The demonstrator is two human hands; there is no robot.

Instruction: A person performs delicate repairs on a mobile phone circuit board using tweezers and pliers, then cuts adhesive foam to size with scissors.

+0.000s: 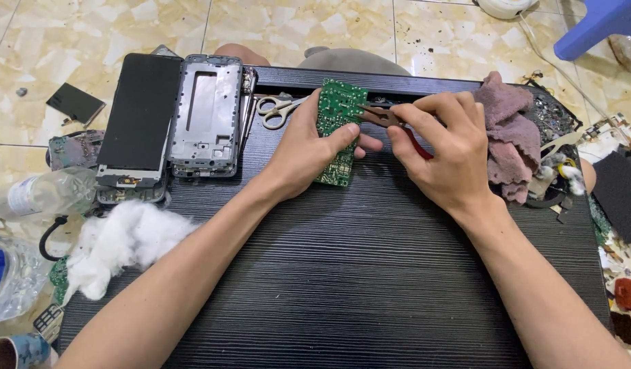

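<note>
His left hand (309, 154) grips a green circuit board (339, 130) upright on the black table (356, 273). The right hand (445, 154) pinches red-handled pliers (387, 119), tips on the board.

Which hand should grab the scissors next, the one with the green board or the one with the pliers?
Probably the left hand. The scissors lie just beside it, though it holds the green circuit board. The right hand is farther away and grips the pliers.
</note>
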